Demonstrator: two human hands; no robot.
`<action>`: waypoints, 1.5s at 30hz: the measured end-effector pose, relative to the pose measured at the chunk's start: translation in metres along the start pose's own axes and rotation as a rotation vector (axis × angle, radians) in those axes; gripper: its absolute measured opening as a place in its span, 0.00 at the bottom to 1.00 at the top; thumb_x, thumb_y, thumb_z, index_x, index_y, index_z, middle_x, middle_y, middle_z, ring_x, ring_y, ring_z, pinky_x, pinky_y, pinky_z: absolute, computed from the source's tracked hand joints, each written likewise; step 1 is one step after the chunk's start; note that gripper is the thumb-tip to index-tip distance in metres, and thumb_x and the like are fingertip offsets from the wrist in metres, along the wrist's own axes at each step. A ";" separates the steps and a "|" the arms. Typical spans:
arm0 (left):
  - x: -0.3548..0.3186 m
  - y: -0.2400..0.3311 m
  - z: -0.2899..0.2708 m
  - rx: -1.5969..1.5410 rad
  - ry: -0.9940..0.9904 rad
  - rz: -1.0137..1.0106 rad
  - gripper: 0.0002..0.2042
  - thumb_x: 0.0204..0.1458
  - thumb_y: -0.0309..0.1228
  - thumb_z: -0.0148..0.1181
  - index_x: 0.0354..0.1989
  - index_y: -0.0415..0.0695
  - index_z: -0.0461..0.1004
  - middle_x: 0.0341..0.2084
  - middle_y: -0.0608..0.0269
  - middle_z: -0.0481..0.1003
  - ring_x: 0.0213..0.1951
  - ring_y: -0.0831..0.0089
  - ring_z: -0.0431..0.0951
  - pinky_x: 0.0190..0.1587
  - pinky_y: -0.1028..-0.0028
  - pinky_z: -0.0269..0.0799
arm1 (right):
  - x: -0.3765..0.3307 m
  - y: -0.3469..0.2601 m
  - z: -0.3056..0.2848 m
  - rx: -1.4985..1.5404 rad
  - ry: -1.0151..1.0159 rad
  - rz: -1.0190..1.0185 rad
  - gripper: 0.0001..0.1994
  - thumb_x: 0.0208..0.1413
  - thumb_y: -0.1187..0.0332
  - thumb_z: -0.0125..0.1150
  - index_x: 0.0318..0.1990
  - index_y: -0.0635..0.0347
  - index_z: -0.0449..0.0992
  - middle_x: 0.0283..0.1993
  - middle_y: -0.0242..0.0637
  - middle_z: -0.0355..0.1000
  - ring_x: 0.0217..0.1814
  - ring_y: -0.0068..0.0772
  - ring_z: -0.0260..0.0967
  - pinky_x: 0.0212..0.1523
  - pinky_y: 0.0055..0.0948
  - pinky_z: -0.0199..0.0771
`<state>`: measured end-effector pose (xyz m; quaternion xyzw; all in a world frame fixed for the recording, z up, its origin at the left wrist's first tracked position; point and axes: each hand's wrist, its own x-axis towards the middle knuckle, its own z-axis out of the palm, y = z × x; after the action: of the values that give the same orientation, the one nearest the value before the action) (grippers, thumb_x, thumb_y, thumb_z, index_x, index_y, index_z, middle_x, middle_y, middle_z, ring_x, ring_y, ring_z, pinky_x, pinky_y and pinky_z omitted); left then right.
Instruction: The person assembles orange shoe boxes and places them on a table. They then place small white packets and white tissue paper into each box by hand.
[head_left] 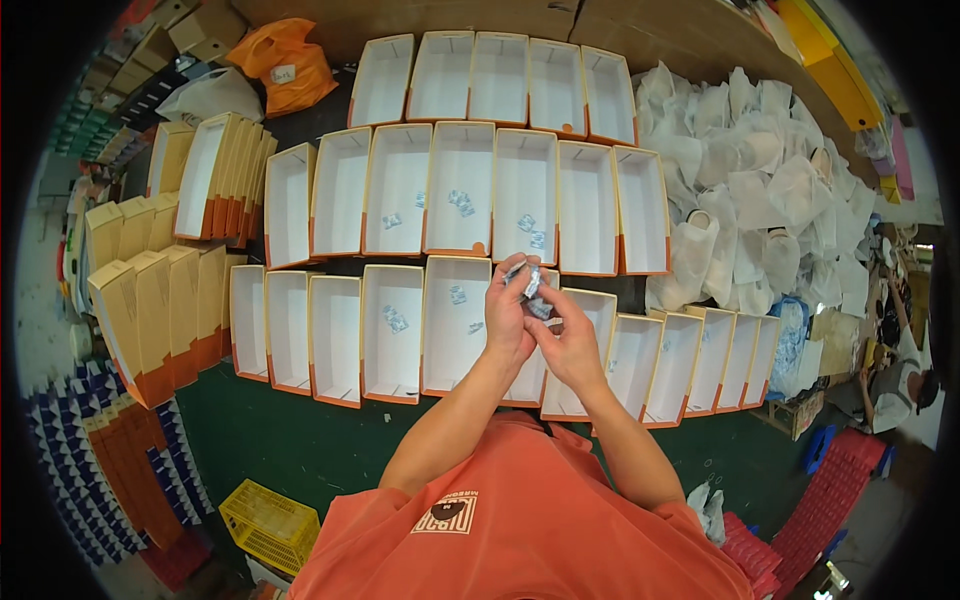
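A bunch of small silver-blue sachets (pixel 534 287) is gathered between my two hands over the nearest row of open shoe boxes. My left hand (pixel 508 315) has its fingers closed around the bunch from the left. My right hand (pixel 572 345) closes on its lower right side, thumb and fingers pinched together. Below them stand white-lined shoe boxes with orange ends, such as a near box (pixel 447 355). Similar sachets lie in several boxes: a pair (pixel 395 319) in one near box, a cluster (pixel 461 203) in the middle row, and others (pixel 527 223) to its right.
Shoes in white wrapping (pixel 745 190) are heaped at the right. Stacked shoe boxes (pixel 160 300) stand at the left, below an orange bag (pixel 285 65). A yellow crate (pixel 270 525) sits on the green floor (pixel 340 440). Another person (pixel 895 390) is at the far right.
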<state>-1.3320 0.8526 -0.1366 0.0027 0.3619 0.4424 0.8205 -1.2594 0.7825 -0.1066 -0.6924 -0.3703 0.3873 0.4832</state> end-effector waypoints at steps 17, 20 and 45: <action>0.066 0.005 0.046 0.633 -0.091 -0.148 0.19 0.61 0.22 0.51 0.61 0.37 0.66 0.48 0.53 0.75 0.43 0.67 0.79 0.50 0.68 0.79 | 0.155 0.046 -0.090 0.026 -0.082 -0.094 0.24 0.56 0.71 0.65 0.60 0.64 0.70 0.59 0.47 0.71 0.54 0.36 0.74 0.45 0.31 0.79; 0.060 -0.001 0.040 0.674 -0.064 -0.244 0.19 0.61 0.23 0.53 0.61 0.37 0.67 0.47 0.55 0.76 0.43 0.68 0.80 0.52 0.68 0.78 | 0.126 0.033 -0.088 0.139 -0.299 0.002 0.24 0.53 0.74 0.66 0.59 0.64 0.72 0.61 0.47 0.70 0.52 0.37 0.75 0.47 0.30 0.79; 0.272 0.013 0.158 0.875 -0.007 0.019 0.13 0.59 0.28 0.62 0.49 0.34 0.74 0.38 0.56 0.79 0.34 0.77 0.77 0.36 0.80 0.75 | 0.198 0.118 -0.200 -0.271 0.437 0.065 0.14 0.57 0.75 0.61 0.50 0.66 0.77 0.32 0.42 0.77 0.30 0.30 0.77 0.33 0.26 0.76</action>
<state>-1.1532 1.1081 -0.1769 0.3546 0.5125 0.2550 0.7393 -0.9800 0.8515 -0.2079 -0.8295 -0.2831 0.1906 0.4421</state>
